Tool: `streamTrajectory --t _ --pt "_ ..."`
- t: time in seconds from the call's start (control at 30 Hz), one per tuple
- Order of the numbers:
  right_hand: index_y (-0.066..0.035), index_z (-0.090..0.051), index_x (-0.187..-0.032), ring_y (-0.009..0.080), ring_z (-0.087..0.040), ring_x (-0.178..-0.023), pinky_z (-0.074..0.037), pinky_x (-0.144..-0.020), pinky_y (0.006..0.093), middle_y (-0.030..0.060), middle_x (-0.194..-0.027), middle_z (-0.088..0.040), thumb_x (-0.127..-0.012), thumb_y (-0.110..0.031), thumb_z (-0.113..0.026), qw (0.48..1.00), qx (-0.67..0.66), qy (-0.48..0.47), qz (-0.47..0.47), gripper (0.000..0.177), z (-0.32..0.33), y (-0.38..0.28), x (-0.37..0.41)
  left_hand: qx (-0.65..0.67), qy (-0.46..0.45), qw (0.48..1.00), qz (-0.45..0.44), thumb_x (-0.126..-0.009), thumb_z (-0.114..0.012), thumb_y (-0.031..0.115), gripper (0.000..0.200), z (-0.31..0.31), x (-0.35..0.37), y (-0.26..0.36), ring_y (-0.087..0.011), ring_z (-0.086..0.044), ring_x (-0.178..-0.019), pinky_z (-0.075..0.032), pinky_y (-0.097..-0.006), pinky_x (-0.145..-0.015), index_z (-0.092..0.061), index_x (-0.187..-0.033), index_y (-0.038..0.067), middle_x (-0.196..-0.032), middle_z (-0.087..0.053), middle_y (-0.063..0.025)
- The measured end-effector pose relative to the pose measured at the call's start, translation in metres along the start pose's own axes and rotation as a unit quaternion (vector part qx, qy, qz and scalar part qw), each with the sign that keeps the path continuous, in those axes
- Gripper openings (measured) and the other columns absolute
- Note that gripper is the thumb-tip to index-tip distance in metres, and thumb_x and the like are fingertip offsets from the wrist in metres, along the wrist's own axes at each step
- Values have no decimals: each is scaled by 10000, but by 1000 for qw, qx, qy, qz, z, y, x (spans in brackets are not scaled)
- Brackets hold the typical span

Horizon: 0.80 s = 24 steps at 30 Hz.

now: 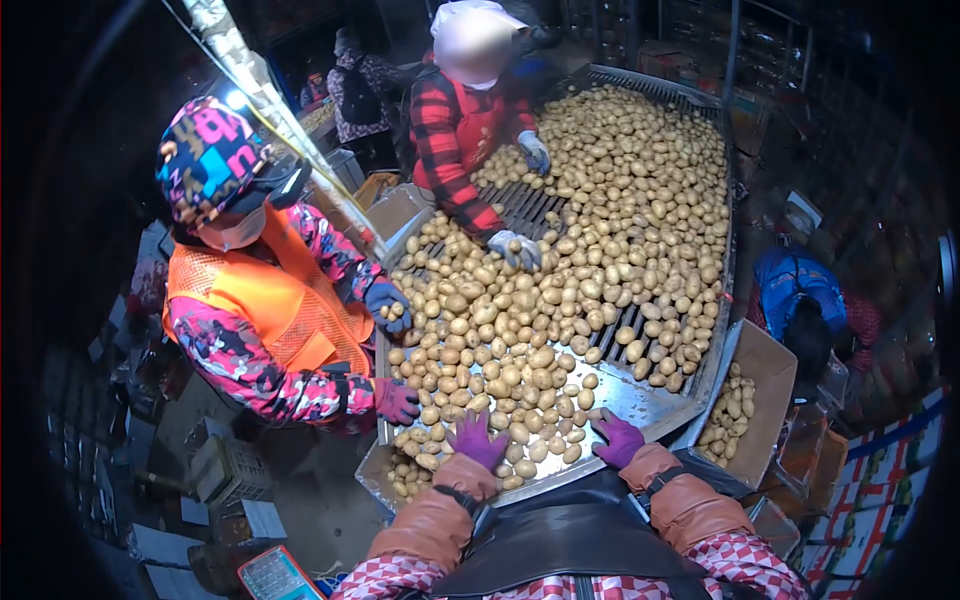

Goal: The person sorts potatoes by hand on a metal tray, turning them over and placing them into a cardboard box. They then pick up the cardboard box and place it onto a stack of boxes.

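Potatoes (540, 385) lie loose over a metal sorting table (625, 395), thickest toward the back right. My left hand (478, 440), in a purple glove, rests against potatoes at the near edge with its fingers spread. Also purple-gloved, my right hand (619, 440) is on the bare metal near the right front corner, its fingers apart and holding nothing. A few potatoes lie between the two hands. Below the front left corner, a box (372, 475) holds more potatoes, partly hidden by my left arm.
A cardboard box (765, 390) with potatoes stands against the table's right side. At the left, a person in an orange vest (270, 300) holds potatoes. Another in a checked jacket (440, 140) reaches over the slats. A person in blue (797, 285) bends down at right.
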State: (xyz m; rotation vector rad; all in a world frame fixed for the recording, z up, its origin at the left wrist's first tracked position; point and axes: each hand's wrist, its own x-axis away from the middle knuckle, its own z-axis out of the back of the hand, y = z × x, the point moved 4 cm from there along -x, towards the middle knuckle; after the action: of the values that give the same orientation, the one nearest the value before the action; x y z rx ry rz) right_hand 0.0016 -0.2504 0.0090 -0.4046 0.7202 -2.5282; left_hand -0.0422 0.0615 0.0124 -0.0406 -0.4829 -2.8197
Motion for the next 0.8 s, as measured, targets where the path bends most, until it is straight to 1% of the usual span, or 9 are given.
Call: streamTrajectory --t 0.27,0.3,0.4,0.43,0.53,0.63,0.7,0.77,0.8 --pt "-114 -545 -1276 368 -529 -1132 -456 -940 432 197 -1416 -394 -739 -319 -650 1000 -19 3 -9 585 1 2 -2 102 -104 972 -182 -774 -621 205 444 13 20 21 -382 -581 -989 -474 -449 -817 -583 -1206 113 -1117 -587 -197" --pt "-121 -529 -1306 377 -539 -1107 -452 -942 433 200 -1419 -392 -750 -334 -631 1000 -3 22 11 604 0 2 -1 166 23 960 -226 -779 -586 161 391 -17 9 -4 -368 -622 -868 -508 -435 -740 -606 -1164 95 -959 -636 -197" --pt "-144 -447 -1377 383 -480 -1191 -408 -991 463 189 -1440 -374 -818 -360 -562 998 7 50 33 611 -27 29 5 310 -168 936 -21 -784 -598 171 386 -11 -10 -3 -337 -643 -825 -518 -416 -757 -601 -1153 57 -898 -660 -188" --pt "-154 -457 -1368 378 -470 -1214 -403 -998 468 191 -1442 -374 -834 -355 -555 998 -12 53 40 579 -32 33 3 292 -39 952 -89 -794 -607 180 359 -17 -17 -12 -278 -630 -881 -500 -369 -811 -601 -1127 46 -963 -646 -175" --pt "-95 -477 -1352 359 -506 -1187 -401 -1007 427 189 -1316 -513 -807 -351 -624 980 -82 152 99 620 -29 20 1 449 -84 889 27 -895 -616 307 344 -27 -19 -1 -243 -602 -913 -495 -352 -835 -580 -1126 56 -936 -627 -83" --pt "-105 -390 -1421 296 -503 -1225 -395 -1024 380 154 -1329 -518 -751 -227 -729 931 -356 59 61 761 27 -55 4 523 -258 804 116 -947 -523 376 423 16 14 77 -186 -604 -824 -501 -299 -706 -545 -1216 50 -1018 -623 -94" --pt "-111 -302 -1467 316 -445 -1283 -367 -1055 377 177 -1391 -450 -743 -228 -749 958 -279 46 53 859 23 -80 -1 531 -292 785 132 -958 -496 393 442 13 22 101 -157 -609 -793 -490 -256 -662 -526 -1251 64 -1028 -629 -86" --pt "-105 -389 -1415 307 -471 -1255 -397 -1030 375 162 -1358 -479 -739 -208 -747 938 -330 48 100 772 18 -81 -10 336 -136 903 -229 -967 -487 383 445 16 16 123 -134 -615 -795 -487 -234 -657 -503 -1286 73 -1060 -626 -82" --pt "-108 -453 -1377 295 -499 -1230 -420 -1008 372 153 -1327 -511 -738 -205 -747 925 -374 38 56 710 12 -76 -13 353 -168 889 -239 -967 -491 365 448 12 16 125 -142 -619 -810 -491 -239 -670 -489 -1304 69 -1084 -621 -83"
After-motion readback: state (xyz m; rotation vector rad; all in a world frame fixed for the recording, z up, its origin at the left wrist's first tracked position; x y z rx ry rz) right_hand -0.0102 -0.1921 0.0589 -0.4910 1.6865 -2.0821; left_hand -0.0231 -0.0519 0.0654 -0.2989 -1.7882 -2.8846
